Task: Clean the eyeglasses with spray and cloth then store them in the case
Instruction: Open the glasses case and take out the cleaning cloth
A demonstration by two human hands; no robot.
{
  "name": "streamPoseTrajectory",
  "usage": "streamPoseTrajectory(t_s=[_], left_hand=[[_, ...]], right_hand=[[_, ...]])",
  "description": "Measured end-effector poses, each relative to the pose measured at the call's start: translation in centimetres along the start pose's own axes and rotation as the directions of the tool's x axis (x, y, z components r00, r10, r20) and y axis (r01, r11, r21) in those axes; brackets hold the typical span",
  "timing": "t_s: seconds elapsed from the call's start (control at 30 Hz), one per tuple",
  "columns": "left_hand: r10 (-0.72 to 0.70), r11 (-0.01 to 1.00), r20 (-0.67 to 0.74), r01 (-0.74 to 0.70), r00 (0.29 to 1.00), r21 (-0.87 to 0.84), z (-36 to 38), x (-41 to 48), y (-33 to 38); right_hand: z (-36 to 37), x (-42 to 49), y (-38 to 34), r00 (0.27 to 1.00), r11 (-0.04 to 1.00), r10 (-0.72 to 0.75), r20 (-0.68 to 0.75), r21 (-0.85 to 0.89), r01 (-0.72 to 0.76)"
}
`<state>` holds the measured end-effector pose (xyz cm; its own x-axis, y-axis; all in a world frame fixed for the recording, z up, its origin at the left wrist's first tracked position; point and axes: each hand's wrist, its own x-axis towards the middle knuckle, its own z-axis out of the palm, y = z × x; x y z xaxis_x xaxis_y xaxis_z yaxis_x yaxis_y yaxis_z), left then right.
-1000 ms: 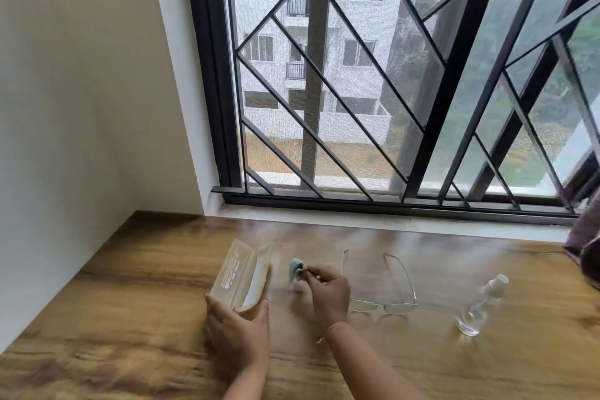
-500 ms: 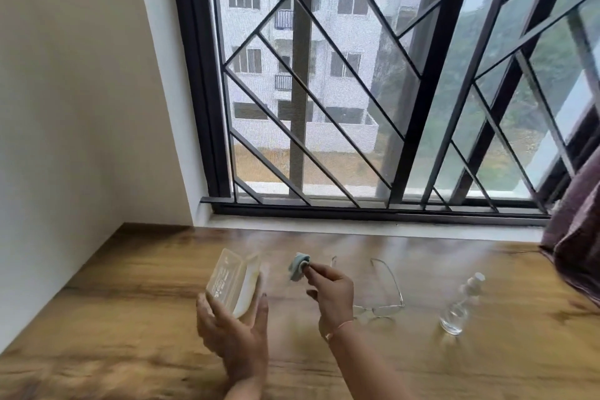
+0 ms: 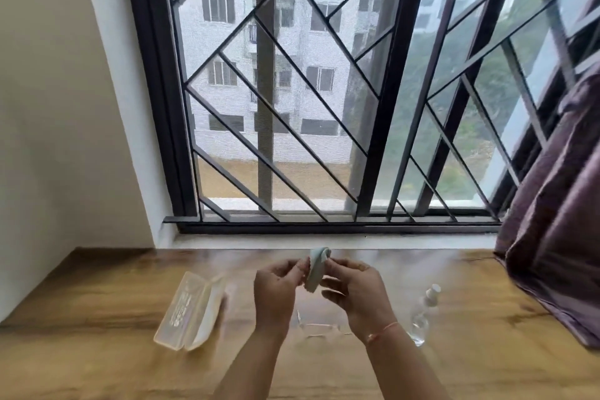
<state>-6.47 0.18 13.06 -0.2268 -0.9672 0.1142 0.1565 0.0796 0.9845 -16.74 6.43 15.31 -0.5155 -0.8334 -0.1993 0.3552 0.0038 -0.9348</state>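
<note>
Both hands, the left hand (image 3: 276,286) and right hand (image 3: 354,289), pinch the small cloth (image 3: 316,269) in the lower middle. It looks soft and light, so its edges seem best to hold.

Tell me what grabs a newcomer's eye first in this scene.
The large window with its dark diagonal grille fills the upper frame. Low at centre, the left hand and right hand together hold a pale blue cloth above the wooden table, with an open translucent case lying left.

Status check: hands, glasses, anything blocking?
Left hand and right hand both pinching the cloth, raised over the table. Eyeglasses lying untouched below. Case open, spray bottle upright; nothing blocking.
</note>
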Motion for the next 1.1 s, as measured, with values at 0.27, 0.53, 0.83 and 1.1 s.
streamPoseTrajectory(t_s=[0.27,0.53,0.83,1.1], left_hand=[[-0.058,0.998,0.128,0.058,0.990,0.001,2.0,-0.4,2.3],[-0.206,0.978,0.062,0.207,0.977,-0.022,2.9,0.7,5.2],[-0.252,0.957,0.104,0.264,0.962,-0.125,3.7,0.7,8.5],[-0.185,0.976,0.089,0.193,0.979,-0.097,3.1,0.4,9.4]], right_hand=[[-2.7,-0.3,-1.8,0.998,0.997,-0.060,-0.019,-0.056,0.059],[-3.5,-0.3,-2.5,0.981,0.985,-0.146,-0.127,-0.108,0.133],[-0.6,-2.2,-3.3,0.561,0.446,-0.828,0.007,-0.600,0.664],[0.2,-1.9,-3.4,0.431,0.170,-0.879,0.203,-0.713,0.681]])
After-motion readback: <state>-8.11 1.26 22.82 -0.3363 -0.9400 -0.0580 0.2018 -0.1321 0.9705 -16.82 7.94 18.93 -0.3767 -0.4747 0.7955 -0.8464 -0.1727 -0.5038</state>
